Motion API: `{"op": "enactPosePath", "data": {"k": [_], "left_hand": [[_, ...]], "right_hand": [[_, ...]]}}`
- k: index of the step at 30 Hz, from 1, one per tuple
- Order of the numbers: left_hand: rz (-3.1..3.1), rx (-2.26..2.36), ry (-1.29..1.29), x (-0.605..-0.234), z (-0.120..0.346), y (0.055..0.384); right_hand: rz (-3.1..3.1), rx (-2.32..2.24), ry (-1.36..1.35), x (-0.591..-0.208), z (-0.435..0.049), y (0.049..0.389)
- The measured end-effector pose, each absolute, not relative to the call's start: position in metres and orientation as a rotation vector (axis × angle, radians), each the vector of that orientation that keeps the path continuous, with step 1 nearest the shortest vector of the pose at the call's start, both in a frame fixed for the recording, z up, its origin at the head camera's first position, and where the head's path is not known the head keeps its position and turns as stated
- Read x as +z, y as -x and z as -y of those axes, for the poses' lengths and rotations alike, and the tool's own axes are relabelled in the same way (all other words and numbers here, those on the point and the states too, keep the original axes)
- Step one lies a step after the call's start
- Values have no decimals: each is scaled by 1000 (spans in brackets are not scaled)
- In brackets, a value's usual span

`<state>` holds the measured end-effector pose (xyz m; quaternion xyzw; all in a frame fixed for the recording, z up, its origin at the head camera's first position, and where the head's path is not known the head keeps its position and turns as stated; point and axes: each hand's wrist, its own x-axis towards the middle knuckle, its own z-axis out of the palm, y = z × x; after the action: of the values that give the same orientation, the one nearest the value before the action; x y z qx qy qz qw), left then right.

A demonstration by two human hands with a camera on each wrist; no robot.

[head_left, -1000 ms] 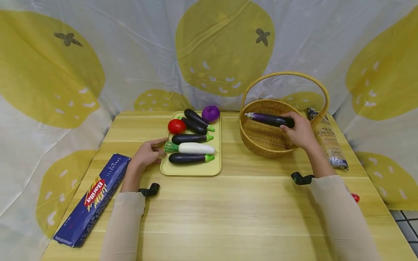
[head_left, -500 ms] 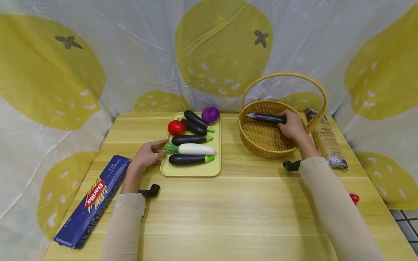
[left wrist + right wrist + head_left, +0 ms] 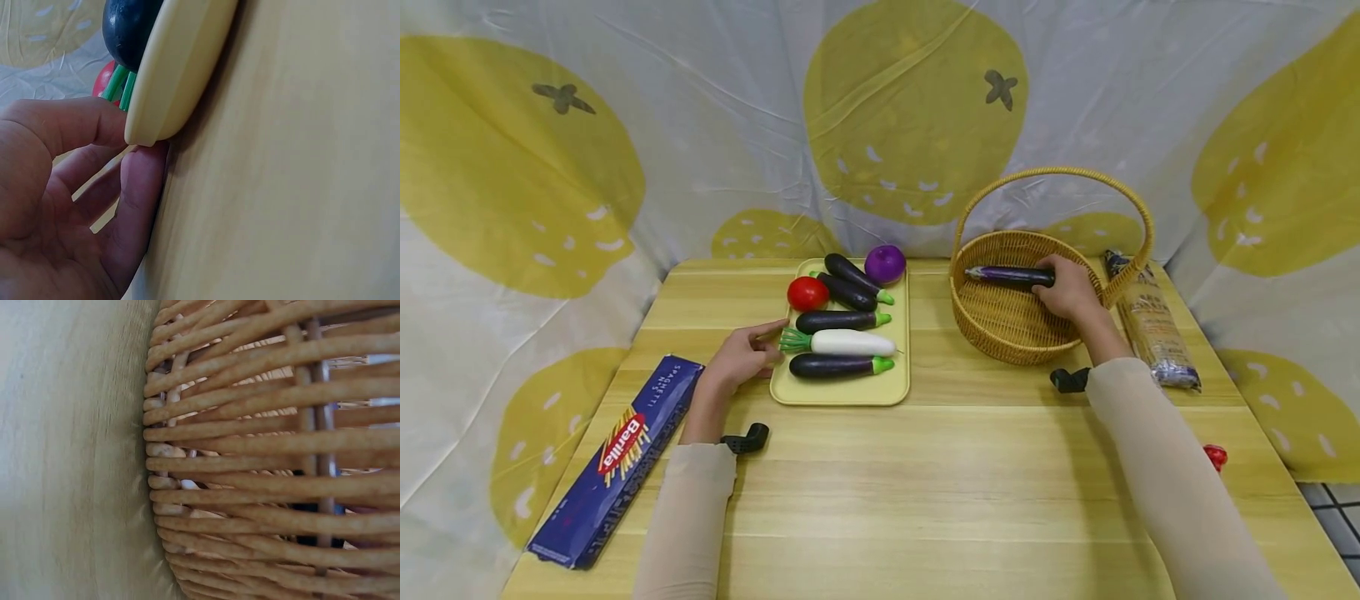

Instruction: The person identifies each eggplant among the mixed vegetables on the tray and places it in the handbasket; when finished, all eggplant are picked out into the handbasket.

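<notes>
My right hand (image 3: 1069, 287) reaches inside the wicker basket (image 3: 1000, 340) and grips the dark end of a long purple eggplant (image 3: 1006, 275). The eggplant lies low in the basket, its pale tip toward the left wall. In the right wrist view the basket's woven side (image 3: 250, 462) hides most of the hand. At the left, my left hand (image 3: 741, 358) pinches the edge of a pale yellow tray (image 3: 838, 393), thumb and fingers on either side of the rim (image 3: 147, 119). On the tray lie a white radish (image 3: 853, 342), several dark eggplants (image 3: 831, 366) and a tomato (image 3: 808, 294).
A purple onion-like vegetable (image 3: 885, 264) sits at the tray's far corner. The blue spaghetti box (image 3: 617, 462) lies along the table's left side. Behind the right hand is a clear bag of food (image 3: 1156, 329); a small red item (image 3: 1215, 456) lies nearer. The basket's handle (image 3: 1060, 172) arches high.
My right hand has lowered the eggplant from above the rim down into the basket, still gripping it. The left hand stays at the tray's edge.
</notes>
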<state>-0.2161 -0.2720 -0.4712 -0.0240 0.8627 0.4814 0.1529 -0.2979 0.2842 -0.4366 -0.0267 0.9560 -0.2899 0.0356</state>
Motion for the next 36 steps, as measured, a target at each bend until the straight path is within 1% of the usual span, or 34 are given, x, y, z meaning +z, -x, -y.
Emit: {"op": "enactPosePath", "data": {"k": [8,18,25,32,36], "left_hand": [[-2481,1371,62,-472,270,216],[-2492,1351,6,-472,272,218],[-2497,1313,-112,-469,275,216],[-2455,1346,-127,-469,276,219],[-2462,1332,-139,-470,277,221]], "right_hand": [[-2963,-983,100,-431,-287,287],[-3019,-1205,227,-426,-272,244],[-2980,-1323,370,-424,-244,219],[-3006,-1404,656,-426,-208,205],[-2969,-1432,734,-426,-187,199]]}}
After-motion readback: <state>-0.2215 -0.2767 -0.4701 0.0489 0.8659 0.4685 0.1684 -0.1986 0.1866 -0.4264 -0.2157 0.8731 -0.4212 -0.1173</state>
